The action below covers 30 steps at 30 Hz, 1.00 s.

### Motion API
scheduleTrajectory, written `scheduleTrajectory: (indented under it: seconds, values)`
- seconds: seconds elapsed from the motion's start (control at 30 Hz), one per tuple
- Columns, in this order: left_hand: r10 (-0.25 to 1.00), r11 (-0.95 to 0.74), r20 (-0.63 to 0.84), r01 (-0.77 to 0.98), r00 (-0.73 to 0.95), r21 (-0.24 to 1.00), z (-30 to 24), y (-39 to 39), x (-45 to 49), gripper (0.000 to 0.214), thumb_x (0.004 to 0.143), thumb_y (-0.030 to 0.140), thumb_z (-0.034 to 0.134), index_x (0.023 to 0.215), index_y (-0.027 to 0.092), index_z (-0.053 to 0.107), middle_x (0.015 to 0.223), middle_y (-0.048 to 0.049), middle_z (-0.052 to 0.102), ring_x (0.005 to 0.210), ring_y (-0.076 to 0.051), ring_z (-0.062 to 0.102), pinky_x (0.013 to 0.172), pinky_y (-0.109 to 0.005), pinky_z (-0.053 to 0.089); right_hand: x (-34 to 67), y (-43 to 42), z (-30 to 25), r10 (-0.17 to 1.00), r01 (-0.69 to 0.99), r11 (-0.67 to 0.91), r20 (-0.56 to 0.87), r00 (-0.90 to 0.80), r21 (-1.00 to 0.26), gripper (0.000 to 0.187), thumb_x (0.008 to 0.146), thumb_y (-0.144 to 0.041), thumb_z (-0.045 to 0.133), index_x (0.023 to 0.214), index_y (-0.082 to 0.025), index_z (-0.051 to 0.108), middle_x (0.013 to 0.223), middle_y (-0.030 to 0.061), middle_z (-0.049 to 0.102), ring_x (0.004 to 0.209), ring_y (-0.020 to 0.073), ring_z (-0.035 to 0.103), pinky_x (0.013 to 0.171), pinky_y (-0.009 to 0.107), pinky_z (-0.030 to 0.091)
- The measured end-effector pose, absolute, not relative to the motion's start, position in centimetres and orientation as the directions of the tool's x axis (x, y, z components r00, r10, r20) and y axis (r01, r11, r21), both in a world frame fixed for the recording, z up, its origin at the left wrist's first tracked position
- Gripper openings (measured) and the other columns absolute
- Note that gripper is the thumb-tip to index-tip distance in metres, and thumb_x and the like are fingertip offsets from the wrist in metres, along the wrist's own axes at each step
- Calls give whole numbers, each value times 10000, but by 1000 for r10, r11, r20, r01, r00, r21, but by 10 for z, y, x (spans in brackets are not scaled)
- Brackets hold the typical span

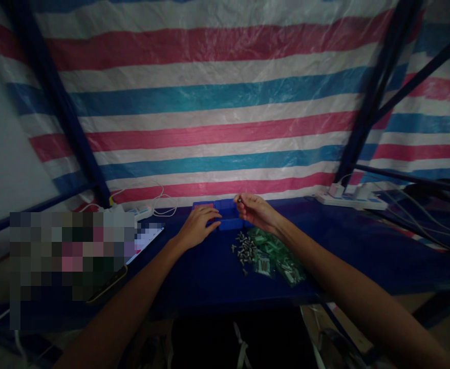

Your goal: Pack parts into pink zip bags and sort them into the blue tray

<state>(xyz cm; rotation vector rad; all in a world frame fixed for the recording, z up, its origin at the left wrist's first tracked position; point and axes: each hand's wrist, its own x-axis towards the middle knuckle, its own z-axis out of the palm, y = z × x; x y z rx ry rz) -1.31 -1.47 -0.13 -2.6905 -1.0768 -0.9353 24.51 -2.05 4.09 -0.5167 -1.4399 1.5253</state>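
The right hand (252, 209) pinches a screw (239, 200), probably light, rigid and slick, best held by its head; to its left, the left hand (198, 225), fingers parted, overhangs a blue box (229, 224).

Right fingers (243, 212) pinch a metal piece (239, 200) by the blue box (229, 224).

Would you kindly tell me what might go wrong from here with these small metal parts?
The small dark part is pinched in the right hand, so it might slip and drop.

The screws lie loose in a pile on the blue table; a brush could scatter them.

Green plastic bags lie beside the pile, so a stray screw might get lost in their folds.
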Motion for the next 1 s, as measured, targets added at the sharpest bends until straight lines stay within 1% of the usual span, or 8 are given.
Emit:
scheduleTrajectory:
  seconds: [0.13,0.23,0.4,0.57,0.7,0.8,0.9,1.0]
  values:
    - [594,-742,578,659,560,123,-2,-15,-13,251,1029,386,635,1238,270,710,1350,-44,704,1307,-251,596,1148,-490,434,246,-21,40,838,-349,143,301,-455,-926,299,816,-437,865,1024,-260,744,901,6,626,700,121,511,621,249,477]
    - [594,-740,576,662,562,118,-3,-14,-13,253,1030,382,634,1245,270,705,1344,-40,707,1323,-251,585,1158,-494,423,245,-20,38,857,-329,174,308,-414,-928,323,802,-424,871,1061,-278,745,1014,30,678,747,140,549,642,272,493]
    - [599,-739,571,662,562,124,-3,-14,-13,256,1033,393,625,1243,276,711,1335,-42,711,1318,-258,586,1151,-500,425,244,-12,32,839,-188,386,429,-336,-903,303,799,-421,855,1048,-278,758,1070,43,706,785,160,581,643,292,484]
    - [597,-740,573,662,561,123,-3,-13,-13,267,1031,398,627,1253,275,707,1338,-43,711,1334,-258,575,1160,-495,419,244,-2,26,774,89,596,541,-329,-798,158,840,-361,803,968,-273,773,1066,62,737,836,204,611,664,330,476]
    - [596,-741,574,660,561,124,-4,-13,-13,263,1032,395,627,1255,279,703,1328,-34,716,1346,-258,567,1167,-496,415,244,0,24,738,213,662,574,-354,-719,153,879,-343,752,1011,-265,747,977,61,735,865,223,631,777,375,481]
    - [595,-743,573,658,564,124,-4,-13,-13,266,1032,394,627,1260,279,701,1341,-34,711,1362,-259,557,1179,-499,408,245,0,22,727,300,686,604,-327,-663,168,965,-381,627,1051,-243,663,883,38,685,799,204,616,748,350,458]
    - [597,-741,572,660,563,124,-4,-12,-13,266,1032,396,628,1261,281,700,1353,-35,704,1362,-255,557,1181,-494,407,247,2,17,697,448,708,641,-322,-545,135,1018,-363,530,1000,-239,582,878,29,650,779,196,601,736,336,434]
    - [596,-740,570,663,565,117,-4,-12,-13,263,1034,396,625,1258,280,700,1360,-35,700,1357,-250,561,1179,-489,408,250,5,13,659,565,722,645,-385,-400,127,1038,-321,487,964,-241,552,914,47,649,813,213,603,764,348,430]
